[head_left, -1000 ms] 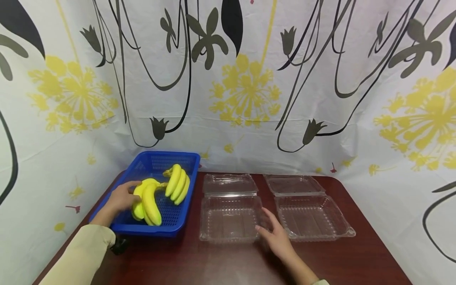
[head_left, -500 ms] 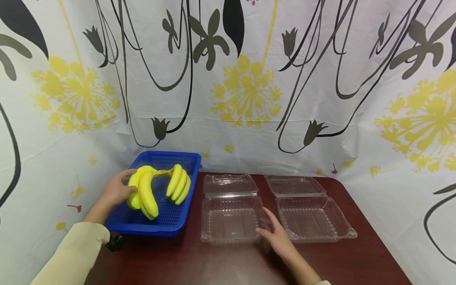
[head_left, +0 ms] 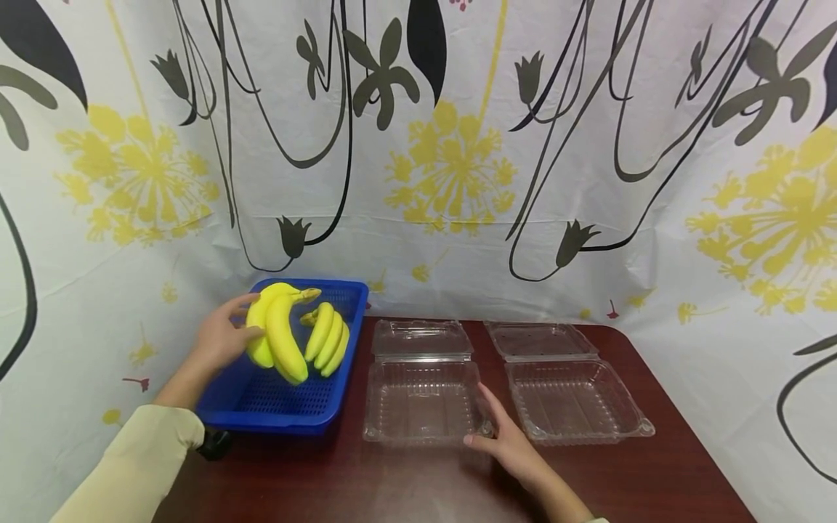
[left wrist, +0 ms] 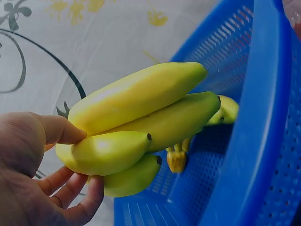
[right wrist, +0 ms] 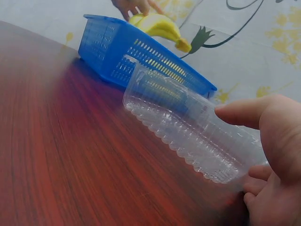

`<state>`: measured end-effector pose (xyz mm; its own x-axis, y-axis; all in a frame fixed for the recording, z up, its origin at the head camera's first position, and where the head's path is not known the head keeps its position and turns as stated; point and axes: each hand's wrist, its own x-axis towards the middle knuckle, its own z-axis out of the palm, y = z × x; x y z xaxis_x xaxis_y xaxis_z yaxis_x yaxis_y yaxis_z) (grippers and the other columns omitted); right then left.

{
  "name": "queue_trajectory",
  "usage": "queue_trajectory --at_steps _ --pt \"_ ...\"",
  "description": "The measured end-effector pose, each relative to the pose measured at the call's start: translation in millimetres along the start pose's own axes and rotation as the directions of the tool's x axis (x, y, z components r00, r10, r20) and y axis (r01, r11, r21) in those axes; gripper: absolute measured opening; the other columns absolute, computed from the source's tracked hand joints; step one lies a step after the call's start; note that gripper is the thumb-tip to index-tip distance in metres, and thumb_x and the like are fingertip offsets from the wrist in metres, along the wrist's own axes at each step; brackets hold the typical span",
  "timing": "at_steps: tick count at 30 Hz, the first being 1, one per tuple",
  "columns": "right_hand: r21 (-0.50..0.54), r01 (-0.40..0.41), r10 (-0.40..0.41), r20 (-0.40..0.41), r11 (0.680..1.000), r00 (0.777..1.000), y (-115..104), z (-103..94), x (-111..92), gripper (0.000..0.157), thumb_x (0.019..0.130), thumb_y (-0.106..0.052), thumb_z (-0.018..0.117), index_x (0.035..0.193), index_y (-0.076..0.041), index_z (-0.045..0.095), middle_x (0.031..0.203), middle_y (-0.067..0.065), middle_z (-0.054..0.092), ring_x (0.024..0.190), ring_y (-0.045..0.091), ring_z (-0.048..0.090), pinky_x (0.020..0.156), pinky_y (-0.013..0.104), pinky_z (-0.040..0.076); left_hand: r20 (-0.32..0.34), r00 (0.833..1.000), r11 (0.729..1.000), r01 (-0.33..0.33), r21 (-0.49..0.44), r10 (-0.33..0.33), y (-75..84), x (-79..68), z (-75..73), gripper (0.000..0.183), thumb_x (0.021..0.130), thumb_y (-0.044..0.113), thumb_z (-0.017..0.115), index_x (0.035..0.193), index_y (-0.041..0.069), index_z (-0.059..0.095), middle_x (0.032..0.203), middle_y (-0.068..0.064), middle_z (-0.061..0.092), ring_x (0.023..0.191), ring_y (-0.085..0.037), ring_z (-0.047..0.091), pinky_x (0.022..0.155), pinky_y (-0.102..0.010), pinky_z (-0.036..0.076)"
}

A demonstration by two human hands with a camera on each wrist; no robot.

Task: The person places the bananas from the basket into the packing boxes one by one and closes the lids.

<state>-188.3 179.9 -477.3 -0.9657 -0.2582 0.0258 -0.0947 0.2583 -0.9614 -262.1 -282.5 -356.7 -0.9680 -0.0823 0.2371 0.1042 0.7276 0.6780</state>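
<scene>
My left hand (head_left: 222, 338) grips a bunch of yellow bananas (head_left: 277, 330), raised within the blue plastic basket (head_left: 288, 420). In the left wrist view the thumb presses one side of the bunch (left wrist: 136, 101) and the fingers curl under the other, the blunt ends pointing away from the palm. A second banana bunch (head_left: 328, 338) lies on the basket's right side. My right hand (head_left: 513, 443) holds the front right corner of an opened clear plastic container (head_left: 421, 407). The right wrist view shows the thumb at the rim of this container (right wrist: 188, 127); part of its corner is hidden.
Another opened clear clamshell container (head_left: 575, 403) stands to the right, its lid folded back. Everything rests on a dark reddish-brown table (head_left: 392, 487). A white patterned cloth (head_left: 418, 181) hangs behind and at both sides.
My left hand has lifted the banana bunch off the basket's bottom and carried it back and slightly right. The right hand's thumb has shifted a little, and the container has moved slightly left.
</scene>
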Motion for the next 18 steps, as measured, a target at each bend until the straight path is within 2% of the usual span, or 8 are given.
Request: queue_trajectory --at_steps 7,12,18 --pt "-0.02 0.01 -0.011 -0.045 1.0 0.999 21 0.4 9 0.088 0.07 -0.017 0.071 0.137 -0.03 0.016 0.136 0.013 0.027 0.124 0.031 0.022 0.095 0.055 0.012 -0.043 0.999 0.999 0.002 -0.035 -0.004 22.4 -3.2 6.8 0.057 0.075 0.015 0.063 0.128 0.017 0.042 0.115 -0.021 0.047 0.09 -0.033 0.052 0.062 -0.037 0.047" --pt "-0.013 0.012 -0.012 -0.057 1.0 0.998 5 1.9 5 0.089 0.069 -0.016 0.072 0.138 -0.023 0.016 0.135 0.019 0.027 0.123 0.036 0.022 0.094 0.057 0.013 -0.035 0.999 0.996 0.012 -0.093 -0.016 34.1 -4.7 12.9 0.057 0.077 0.017 0.063 0.13 0.021 0.04 0.12 -0.018 0.044 0.093 -0.033 0.052 0.064 -0.038 0.047" --pt "-0.044 -0.016 0.014 -0.042 0.999 0.999 -10 1.3 -1 0.091 0.068 -0.023 0.072 0.139 -0.02 0.015 0.136 0.02 0.025 0.122 0.038 0.021 0.094 0.057 0.014 -0.013 0.999 0.988 -0.032 -0.151 0.03 43.7 -5.2 20.8 0.056 0.076 0.017 0.064 0.128 0.022 0.042 0.118 -0.015 0.045 0.089 -0.029 0.054 0.062 -0.035 0.048"
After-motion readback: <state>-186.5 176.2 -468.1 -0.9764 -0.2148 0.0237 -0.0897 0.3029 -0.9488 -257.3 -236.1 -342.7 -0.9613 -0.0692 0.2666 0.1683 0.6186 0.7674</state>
